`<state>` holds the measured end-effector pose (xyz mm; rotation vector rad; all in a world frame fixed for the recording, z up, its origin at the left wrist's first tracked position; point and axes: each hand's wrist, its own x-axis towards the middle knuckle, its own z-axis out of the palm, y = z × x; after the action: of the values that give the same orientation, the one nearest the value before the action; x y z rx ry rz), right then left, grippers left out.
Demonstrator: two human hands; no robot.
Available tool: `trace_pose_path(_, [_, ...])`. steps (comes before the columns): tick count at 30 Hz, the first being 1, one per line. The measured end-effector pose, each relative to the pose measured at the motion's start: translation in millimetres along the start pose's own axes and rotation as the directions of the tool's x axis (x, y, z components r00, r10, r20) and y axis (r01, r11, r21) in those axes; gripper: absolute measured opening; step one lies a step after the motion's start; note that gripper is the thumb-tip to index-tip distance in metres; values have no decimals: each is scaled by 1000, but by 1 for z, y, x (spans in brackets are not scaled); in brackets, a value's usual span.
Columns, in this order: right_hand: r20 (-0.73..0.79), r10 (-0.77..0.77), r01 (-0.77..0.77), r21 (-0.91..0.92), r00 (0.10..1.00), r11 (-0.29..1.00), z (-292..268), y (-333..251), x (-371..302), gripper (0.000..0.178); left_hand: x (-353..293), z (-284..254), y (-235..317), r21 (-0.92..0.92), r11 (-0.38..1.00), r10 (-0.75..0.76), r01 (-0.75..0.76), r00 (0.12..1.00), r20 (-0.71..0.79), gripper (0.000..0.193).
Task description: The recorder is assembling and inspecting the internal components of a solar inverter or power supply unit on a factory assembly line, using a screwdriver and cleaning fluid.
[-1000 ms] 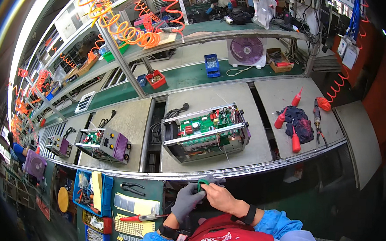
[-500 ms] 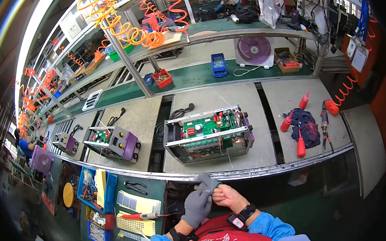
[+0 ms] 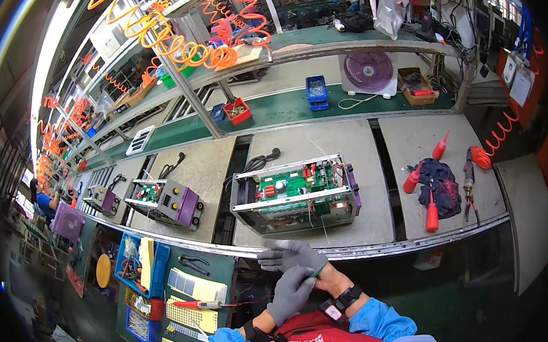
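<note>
My right hand (image 3: 298, 255) wears a grey knit glove, its fingers stretched out toward the left, just in front of the bench's metal edge. My left hand (image 3: 291, 293), gloved in grey as well, closes on the green-edged glove cuff (image 3: 318, 270) at the right wrist. Beyond both hands, an uncovered metal-framed electrical unit (image 3: 296, 195) with green circuit boards lies on the bench; neither hand touches it.
Two smaller units with purple fronts (image 3: 187, 208) stand to the left. Red squeeze bottles (image 3: 432, 217), a dark rag (image 3: 444, 186) and a power screwdriver (image 3: 469, 175) lie at right. Left of my hands are a blue tool bin (image 3: 160, 271), pliers (image 3: 193, 265) and a red-handled tool (image 3: 196, 304).
My right hand, bare and closed half a second ago, is now inside the grey glove with its fingers extended. My left hand has shifted to that glove's cuff.
</note>
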<state>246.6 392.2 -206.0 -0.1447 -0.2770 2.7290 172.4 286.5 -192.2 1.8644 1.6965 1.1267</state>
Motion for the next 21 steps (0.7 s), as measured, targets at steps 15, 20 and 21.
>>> trace_pose_path(15, [77,-66,72,-76,995,995,-60,-60,-48,52,46,52,28,-253,936,-66,244,829,555,19])
trace_pose_path(20, [66,-462,432,261,884,863,-69,-90,-77,41,74,79,25,-317,783,-120,536,629,768,18])
trace_pose_path(21, [21,-565,529,320,825,786,-76,-93,-84,38,82,85,25,-317,789,-89,527,608,789,18])
